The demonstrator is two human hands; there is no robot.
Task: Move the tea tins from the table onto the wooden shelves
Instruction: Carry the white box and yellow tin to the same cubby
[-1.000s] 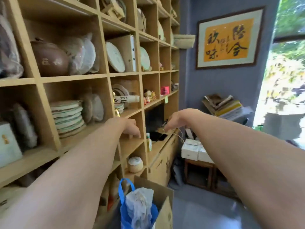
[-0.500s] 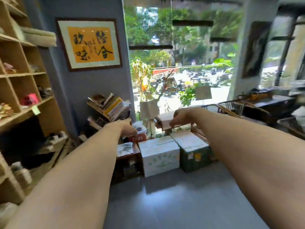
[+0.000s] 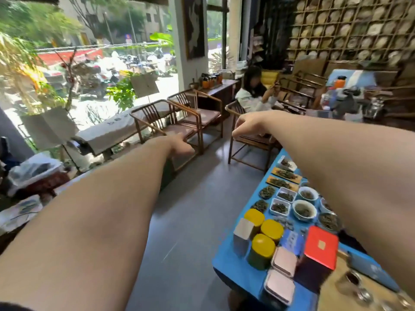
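On the blue table (image 3: pixel 233 269), yellow-lidded tea tins (image 3: pixel 261 251) stand upright; both hands (image 3: pixel 182 147) (image 3: pixel 247 126) curled, each grip empty.

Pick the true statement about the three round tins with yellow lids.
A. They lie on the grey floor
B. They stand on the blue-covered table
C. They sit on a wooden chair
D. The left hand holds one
B: the three round yellow-lidded tins stand grouped upright on the blue-covered table, near its edge, with neither hand touching them.

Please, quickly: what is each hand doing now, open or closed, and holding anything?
Left hand: fingers curled loosely, holding nothing.
Right hand: fingers curled down, holding nothing; no tin taken yet.
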